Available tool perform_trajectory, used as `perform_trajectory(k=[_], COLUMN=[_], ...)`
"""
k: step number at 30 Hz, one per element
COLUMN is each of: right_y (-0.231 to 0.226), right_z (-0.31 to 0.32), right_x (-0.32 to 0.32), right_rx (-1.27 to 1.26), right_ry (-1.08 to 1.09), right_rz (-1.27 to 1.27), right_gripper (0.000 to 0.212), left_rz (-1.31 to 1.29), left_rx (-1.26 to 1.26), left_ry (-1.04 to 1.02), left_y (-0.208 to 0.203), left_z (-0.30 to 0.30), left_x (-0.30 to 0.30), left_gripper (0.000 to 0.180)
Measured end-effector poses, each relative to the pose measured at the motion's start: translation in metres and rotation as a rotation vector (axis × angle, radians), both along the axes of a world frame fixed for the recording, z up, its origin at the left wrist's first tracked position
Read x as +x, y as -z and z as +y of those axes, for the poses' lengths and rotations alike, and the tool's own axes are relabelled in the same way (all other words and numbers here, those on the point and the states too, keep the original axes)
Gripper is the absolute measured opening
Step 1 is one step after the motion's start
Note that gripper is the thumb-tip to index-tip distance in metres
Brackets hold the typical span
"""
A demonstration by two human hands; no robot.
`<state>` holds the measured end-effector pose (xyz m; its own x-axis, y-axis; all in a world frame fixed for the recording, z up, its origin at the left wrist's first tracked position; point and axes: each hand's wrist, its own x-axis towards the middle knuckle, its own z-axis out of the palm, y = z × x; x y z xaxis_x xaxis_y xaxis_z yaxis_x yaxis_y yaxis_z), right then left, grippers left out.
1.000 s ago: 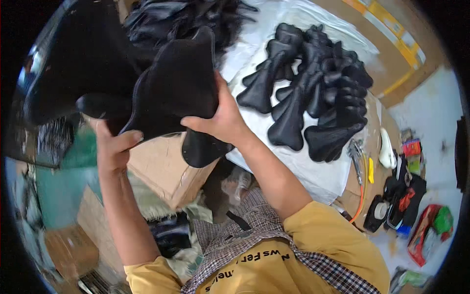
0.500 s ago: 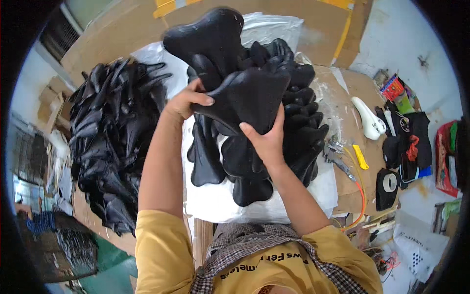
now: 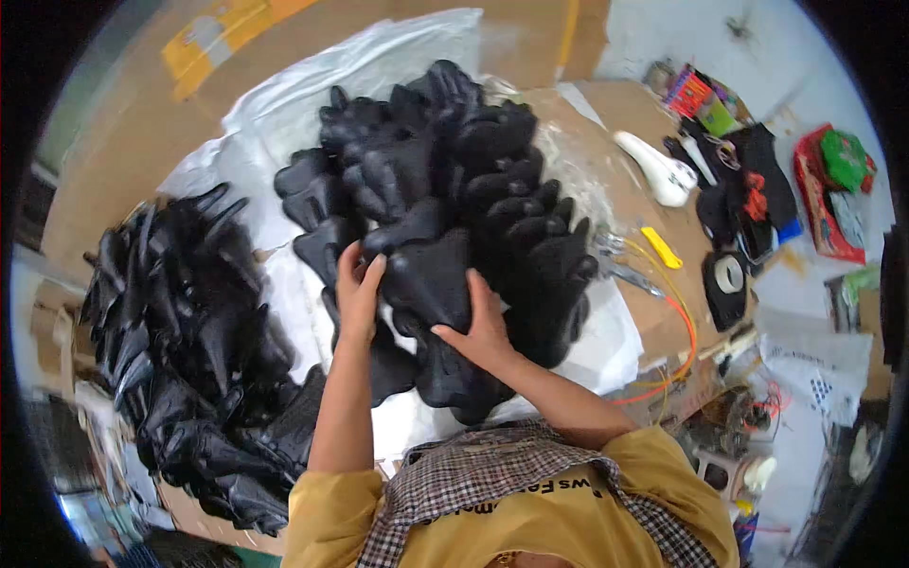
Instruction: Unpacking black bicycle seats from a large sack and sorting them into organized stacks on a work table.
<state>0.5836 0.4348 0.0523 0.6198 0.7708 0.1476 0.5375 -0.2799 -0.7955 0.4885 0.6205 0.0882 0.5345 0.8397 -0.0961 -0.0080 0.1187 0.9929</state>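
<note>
A black bicycle saddle point(image 3: 431, 279) lies on top of a pile of similar saddles, its wide end away from me. My left hand point(image 3: 358, 292) grips its left edge, with the thumb along the side and fingers partly hidden. From the right, my right hand point(image 3: 485, 327) is closed round the narrower part, thumb on the near side and fingers on the far right edge. Beneath and around lie several more black saddles point(image 3: 507, 133), overlapping in rows on white sheeting point(image 3: 611, 331). The underside of the held saddle is hidden.
On the left is a heap of black saddle-shaped covers point(image 3: 189, 322). To the right, on cardboard, are a white saddle point(image 3: 658, 170), a yellow utility knife point(image 3: 661, 247), an air tool point(image 3: 630, 276) with an orange hose point(image 3: 691, 331), and a tape roll point(image 3: 728, 275).
Both hands have come down and nearer with the saddle, from raised above the pile to resting on it. The left hand has shifted its grip along the edge. My view has turned.
</note>
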Motion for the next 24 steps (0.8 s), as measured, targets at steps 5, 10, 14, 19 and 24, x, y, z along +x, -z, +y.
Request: perform_trajectory(k=[5,10,14,19,24], right_y=[-0.077,-0.017,0.049,0.048,0.022], right_z=[-0.045,-0.125,-0.142,-0.133,-0.164], right_x=[0.044,0.202,0.242,0.251,0.252], right_rx=[0.390,-0.053,-0.630,-0.627,-0.339], right_ry=[-0.160,0.217,0.087,0.004,0.064], right_rz=[-0.393,-0.535,-0.608,-0.511,-0.345], right_gripper=[0.048,0.055,0.074,0.073,0.066], left_rz=[0.146,0.187,0.183,0.091,-0.194], left_rx=[0.081,-0.037,-0.115,-0.168,-0.335], left_ry=[-0.116,-0.029,-0.037,-0.069,-0.089], left_y=[0.023,0.035,0.029,0.013,0.000], left_z=[-0.044,-0.071,-0.085,-0.093,-0.103], left_x=[-0.059,-0.056,-0.040,-0.036,-0.037], left_gripper=[0.073,0.063,0.053,0.025,0.017])
